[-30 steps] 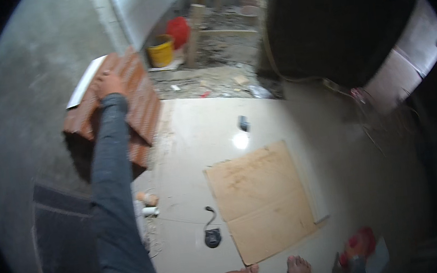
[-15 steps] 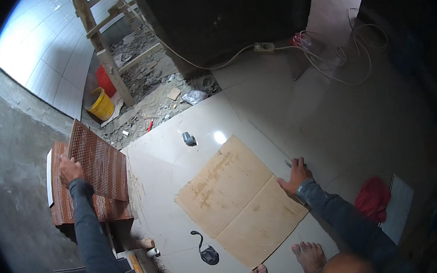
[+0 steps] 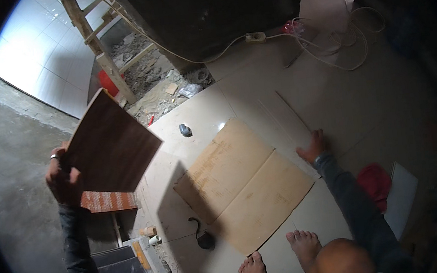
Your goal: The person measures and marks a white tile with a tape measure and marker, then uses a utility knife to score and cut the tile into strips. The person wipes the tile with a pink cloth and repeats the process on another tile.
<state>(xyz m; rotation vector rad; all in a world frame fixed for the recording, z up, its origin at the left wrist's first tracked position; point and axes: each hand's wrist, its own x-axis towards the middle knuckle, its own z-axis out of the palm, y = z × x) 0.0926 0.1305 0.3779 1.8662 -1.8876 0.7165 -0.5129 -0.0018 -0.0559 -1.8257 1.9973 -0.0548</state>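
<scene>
My left hand [image 3: 63, 177] grips a brown tile [image 3: 113, 145] by its left edge. The tile is raised and tilted, its smooth dark face showing, above the stack of ribbed reddish-brown tiles [image 3: 109, 201]. At the right, my right hand [image 3: 313, 149] closes on the near end of a long thin pale strip [image 3: 287, 121], which points away from me over the floor. Its exact kind is unclear. Between my hands a creased, stained cardboard sheet [image 3: 255, 186] lies flat on the pale floor tiles, just left of the right hand.
A grey pipe fitting [image 3: 185, 130] and a small black hooked object [image 3: 205, 240] are on the floor. My bare feet [image 3: 254, 272] stand at the cardboard's near edge. Red cloth [image 3: 375, 186] and a pale panel [image 3: 400, 197] are right. Beyond are rubble, a wooden ladder [image 3: 111, 76] and a cable [image 3: 363, 46].
My left hand has lifted the brown tile off the stack and turned its smooth face into view. My right hand has shifted slightly right and away, and the pale strip now shows at length.
</scene>
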